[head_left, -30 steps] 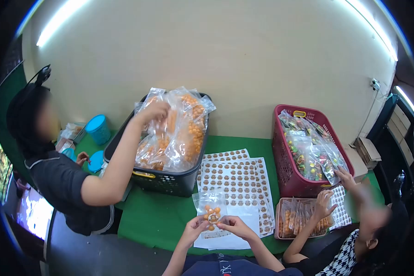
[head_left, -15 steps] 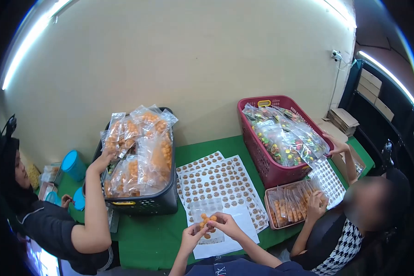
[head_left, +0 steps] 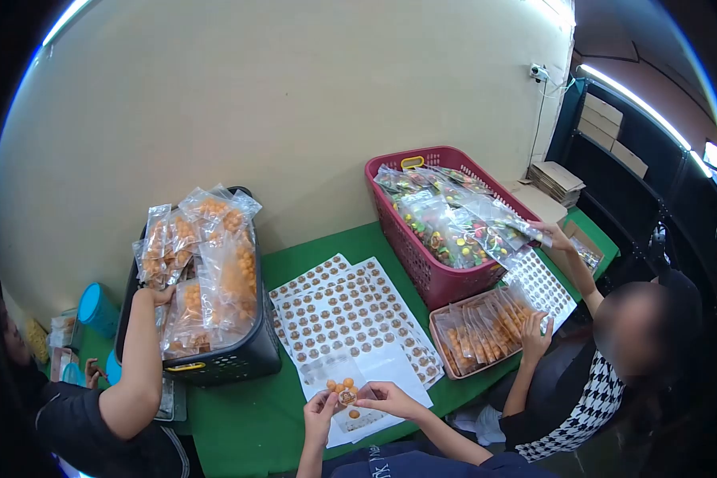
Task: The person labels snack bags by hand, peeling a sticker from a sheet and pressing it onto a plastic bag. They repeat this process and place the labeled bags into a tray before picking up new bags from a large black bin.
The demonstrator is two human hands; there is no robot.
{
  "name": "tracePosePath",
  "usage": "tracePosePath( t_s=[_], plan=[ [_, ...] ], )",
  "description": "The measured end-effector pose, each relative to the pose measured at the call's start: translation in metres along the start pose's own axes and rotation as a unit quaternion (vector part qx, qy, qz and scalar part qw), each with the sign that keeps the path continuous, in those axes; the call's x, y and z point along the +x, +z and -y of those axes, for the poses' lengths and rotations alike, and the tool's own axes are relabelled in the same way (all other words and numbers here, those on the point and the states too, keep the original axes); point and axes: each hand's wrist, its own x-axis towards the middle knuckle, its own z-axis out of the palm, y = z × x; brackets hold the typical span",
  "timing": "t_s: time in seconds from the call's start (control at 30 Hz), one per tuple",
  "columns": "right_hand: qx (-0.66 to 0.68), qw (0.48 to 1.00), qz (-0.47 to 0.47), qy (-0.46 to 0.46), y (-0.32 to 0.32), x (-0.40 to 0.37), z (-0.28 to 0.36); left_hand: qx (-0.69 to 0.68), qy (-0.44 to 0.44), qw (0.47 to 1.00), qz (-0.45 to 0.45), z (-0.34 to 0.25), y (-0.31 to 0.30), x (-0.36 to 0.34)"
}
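Observation:
At the front of the table, my left hand (head_left: 320,408) and my right hand (head_left: 390,400) pinch a small round brown-and-white sticker (head_left: 346,397) between them. Beneath it lies a clear bag (head_left: 327,370) with orange balls in it, resting on white paper (head_left: 386,370). Sheets of round stickers (head_left: 338,319) spread out behind my hands, overlapping one another.
On the left, a co-worker's hand (head_left: 161,295) reaches into a black basket (head_left: 239,362) of orange snack bags. At right, another person's hand (head_left: 560,237) holds a bag over a maroon basket (head_left: 422,275); a pink tray (head_left: 482,366) of packets stands in front.
The view has shifted to the right. The sticker between my hands now faces up. The left co-worker's hand is lower in the basket, and the right person's upper hand now holds a bag.

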Motion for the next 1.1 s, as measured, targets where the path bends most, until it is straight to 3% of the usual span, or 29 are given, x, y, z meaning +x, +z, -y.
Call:
tracePosePath(
  t_s=[0.3, 0.6, 0.73, 0.83, 0.87, 0.97, 1.1],
  plan=[
    [0.081, 0.997, -0.01, -0.011, 0.0, -0.005, 0.013, -0.014, -0.047, 0.999, -0.013, 0.017, 0.007, -0.016],
    [0.004, 0.997, -0.064, -0.033, 0.0, -0.003, -0.006, -0.032, -0.066, 0.996, -0.048, 0.019, 0.038, -0.012],
    [0.105, 0.992, -0.067, -0.018, -0.043, -0.022, -0.013, 0.055, -0.026, 0.998, 0.023, 0.037, 0.066, 0.004],
    [0.132, 0.985, -0.098, 0.045, -0.093, -0.046, 0.001, 0.031, -0.055, 0.998, 0.024, 0.041, 0.109, 0.009],
    [0.141, 0.985, -0.088, 0.051, -0.113, -0.052, -0.005, 0.093, -0.058, 0.992, 0.069, 0.053, 0.117, 0.014],
    [0.103, 0.981, -0.157, 0.04, -0.154, -0.076, 0.007, 0.11, -0.078, 0.983, 0.122, 0.073, 0.158, 0.019],
    [0.103, 0.974, -0.2, -0.009, -0.214, -0.103, 0.024, 0.068, -0.054, 0.99, 0.113, 0.093, 0.213, 0.029]
  ],
)
